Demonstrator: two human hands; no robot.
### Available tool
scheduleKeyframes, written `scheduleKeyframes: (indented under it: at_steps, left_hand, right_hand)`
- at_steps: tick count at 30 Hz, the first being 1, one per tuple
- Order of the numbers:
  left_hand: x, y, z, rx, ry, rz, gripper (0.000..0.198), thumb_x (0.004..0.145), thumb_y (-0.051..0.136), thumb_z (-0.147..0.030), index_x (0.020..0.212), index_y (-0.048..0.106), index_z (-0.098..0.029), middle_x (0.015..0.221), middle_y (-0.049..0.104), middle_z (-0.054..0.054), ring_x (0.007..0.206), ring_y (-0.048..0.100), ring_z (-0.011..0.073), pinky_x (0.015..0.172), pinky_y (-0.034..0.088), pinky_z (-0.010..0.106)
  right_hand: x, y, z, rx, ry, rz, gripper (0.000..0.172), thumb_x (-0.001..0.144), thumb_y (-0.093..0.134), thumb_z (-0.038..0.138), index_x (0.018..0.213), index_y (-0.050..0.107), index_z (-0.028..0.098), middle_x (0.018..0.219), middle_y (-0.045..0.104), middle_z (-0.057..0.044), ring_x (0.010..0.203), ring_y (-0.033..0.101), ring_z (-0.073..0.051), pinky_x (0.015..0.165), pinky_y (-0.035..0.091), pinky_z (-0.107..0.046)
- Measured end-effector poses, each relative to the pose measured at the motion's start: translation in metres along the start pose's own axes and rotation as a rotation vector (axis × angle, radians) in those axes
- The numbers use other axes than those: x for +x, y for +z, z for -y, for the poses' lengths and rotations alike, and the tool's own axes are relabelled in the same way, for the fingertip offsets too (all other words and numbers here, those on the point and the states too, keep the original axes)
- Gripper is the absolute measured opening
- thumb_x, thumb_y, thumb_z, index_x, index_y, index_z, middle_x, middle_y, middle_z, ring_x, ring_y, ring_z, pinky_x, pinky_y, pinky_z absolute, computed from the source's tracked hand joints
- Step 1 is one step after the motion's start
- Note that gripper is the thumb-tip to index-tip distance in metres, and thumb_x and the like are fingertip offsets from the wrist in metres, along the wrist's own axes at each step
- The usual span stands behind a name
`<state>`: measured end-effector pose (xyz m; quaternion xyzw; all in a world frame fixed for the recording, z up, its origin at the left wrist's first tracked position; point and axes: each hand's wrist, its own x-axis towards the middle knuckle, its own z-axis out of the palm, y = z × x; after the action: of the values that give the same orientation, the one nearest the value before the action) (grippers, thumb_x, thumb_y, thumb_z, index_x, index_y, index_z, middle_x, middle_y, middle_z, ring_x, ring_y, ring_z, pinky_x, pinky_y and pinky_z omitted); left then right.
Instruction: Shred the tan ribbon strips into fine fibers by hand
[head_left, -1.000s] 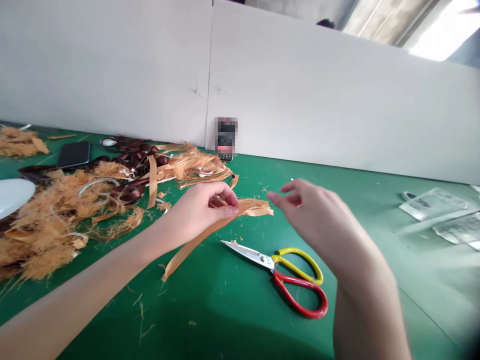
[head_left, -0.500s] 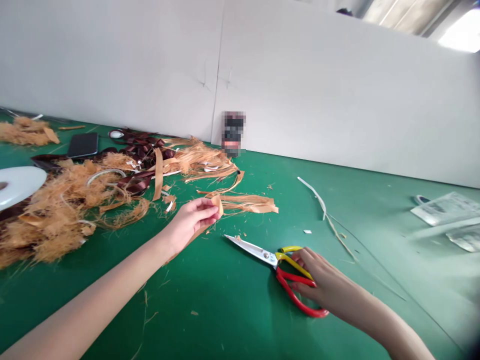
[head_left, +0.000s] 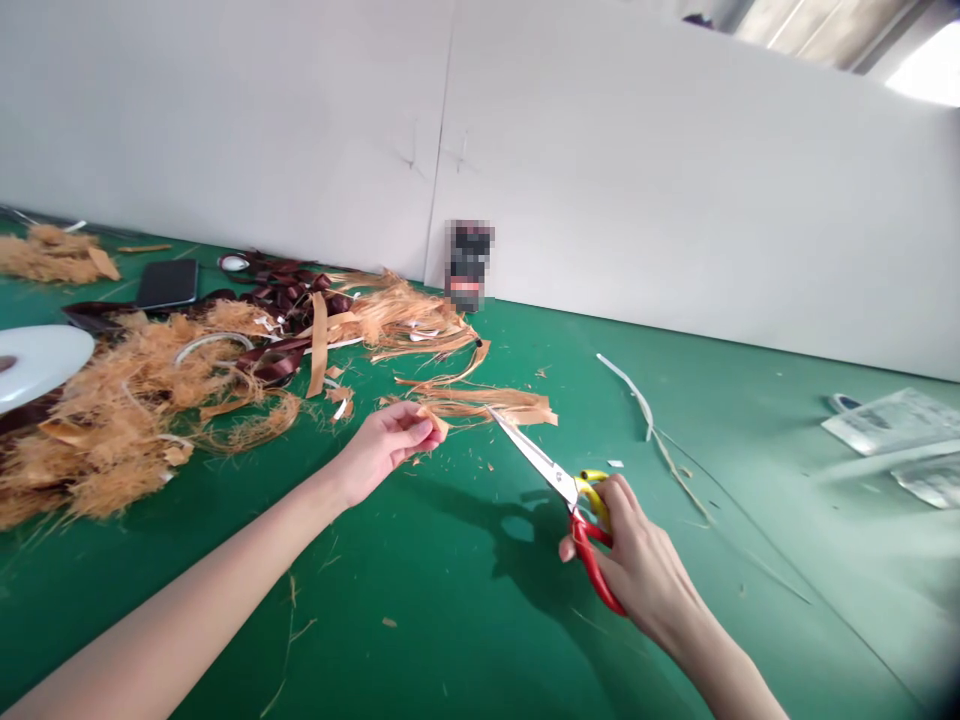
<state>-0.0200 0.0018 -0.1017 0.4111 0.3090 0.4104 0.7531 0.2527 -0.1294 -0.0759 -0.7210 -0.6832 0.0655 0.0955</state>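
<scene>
My left hand (head_left: pixel 390 442) is closed in a pinch on a tan ribbon strip (head_left: pixel 435 422), just above the green table (head_left: pixel 465 600). My right hand (head_left: pixel 637 570) grips the red and yellow handles of a pair of scissors (head_left: pixel 559 478), lifted off the table. Their closed blades point up and left toward a frayed tan ribbon piece (head_left: pixel 495 403) lying on the table beyond my left hand.
Heaps of frayed tan fibre (head_left: pixel 127 400) and dark brown ribbon (head_left: pixel 289 300) cover the left side, with a phone (head_left: pixel 168 284) and a white tape roll (head_left: pixel 37 362). A thin white strip (head_left: pixel 637 400) lies mid-right. Clear plastic packets (head_left: pixel 892 420) sit far right. White panels (head_left: pixel 600 170) wall the back.
My right hand went from hovering near the ribbon down to the scissors, grasped them and lifted them toward the ribbon. My left hand lowered slightly, still pinching the strip.
</scene>
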Motion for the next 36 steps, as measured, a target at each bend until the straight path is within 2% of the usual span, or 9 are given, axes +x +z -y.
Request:
scheduleKeyframes:
  at_steps: [3, 6, 12, 18, 22, 27, 36]
  left_hand:
    - [-0.003, -0.001, -0.003, 0.038, 0.012, 0.012, 0.014, 0.07, 0.079, -0.025, 0.072, 0.069, -0.015, 0.072, 0.07, 0.002, 0.067, 0.062, 0.0103, 0.069, 0.05, 0.022]
    - [-0.006, 0.0, -0.007, 0.064, 0.032, -0.011, 0.016, 0.066, 0.081, -0.025, 0.07, 0.069, -0.015, 0.07, 0.07, 0.001, 0.066, 0.063, 0.0111, 0.07, 0.051, 0.024]
    - [-0.011, 0.001, -0.015, 0.09, 0.008, -0.065, 0.017, 0.061, 0.083, -0.024, 0.073, 0.072, -0.018, 0.077, 0.071, 0.0, 0.074, 0.068, 0.0157, 0.074, 0.056, 0.03]
    - [-0.014, 0.004, -0.016, 0.134, 0.004, 0.005, 0.014, 0.066, 0.081, -0.024, 0.077, 0.075, -0.018, 0.076, 0.073, 0.002, 0.069, 0.067, 0.013, 0.07, 0.055, 0.025]
    - [-0.015, 0.005, -0.015, 0.151, 0.019, 0.048, 0.01, 0.069, 0.079, -0.02, 0.077, 0.075, -0.018, 0.077, 0.072, 0.002, 0.071, 0.067, 0.0136, 0.069, 0.054, 0.024]
    - [-0.016, 0.006, -0.015, 0.156, 0.051, 0.094, 0.008, 0.073, 0.077, -0.022, 0.08, 0.074, -0.018, 0.074, 0.071, 0.002, 0.069, 0.065, 0.0127, 0.068, 0.053, 0.024]
    - [-0.016, 0.005, -0.014, 0.153, 0.049, 0.083, 0.007, 0.071, 0.078, -0.02, 0.076, 0.073, -0.018, 0.078, 0.07, 0.002, 0.072, 0.067, 0.0159, 0.069, 0.054, 0.028]
  right_hand:
    - [0.005, -0.004, 0.014, -0.112, -0.126, -0.097, 0.033, 0.078, 0.053, 0.047, 0.093, 0.038, 0.021, 0.096, 0.054, -0.007, 0.049, 0.051, -0.013, 0.042, 0.041, -0.029]
    - [0.007, -0.006, 0.024, -0.181, -0.22, -0.144, 0.041, 0.078, 0.052, 0.049, 0.102, 0.039, 0.018, 0.096, 0.055, -0.009, 0.057, 0.057, -0.018, 0.043, 0.043, -0.029]
    - [0.008, -0.008, 0.036, -0.31, -0.223, -0.158, 0.043, 0.081, 0.048, 0.055, 0.099, 0.043, 0.017, 0.103, 0.059, -0.013, 0.061, 0.065, -0.022, 0.043, 0.046, -0.031]
    - [0.011, -0.009, 0.042, -0.314, -0.212, -0.127, 0.052, 0.082, 0.044, 0.066, 0.099, 0.044, 0.017, 0.101, 0.058, -0.012, 0.057, 0.064, -0.021, 0.043, 0.047, -0.033]
    - [0.012, -0.009, 0.044, -0.265, -0.21, -0.07, 0.047, 0.084, 0.041, 0.065, 0.094, 0.042, 0.019, 0.097, 0.055, -0.01, 0.053, 0.06, -0.017, 0.042, 0.045, -0.032]
    - [0.012, -0.009, 0.048, -0.171, -0.191, 0.015, 0.037, 0.089, 0.035, 0.058, 0.088, 0.037, 0.021, 0.094, 0.051, -0.007, 0.044, 0.05, -0.012, 0.041, 0.044, -0.032]
    - [0.012, -0.008, 0.05, -0.193, -0.216, 0.002, 0.036, 0.087, 0.043, 0.058, 0.087, 0.034, 0.023, 0.093, 0.052, -0.007, 0.045, 0.053, -0.014, 0.04, 0.042, -0.031]
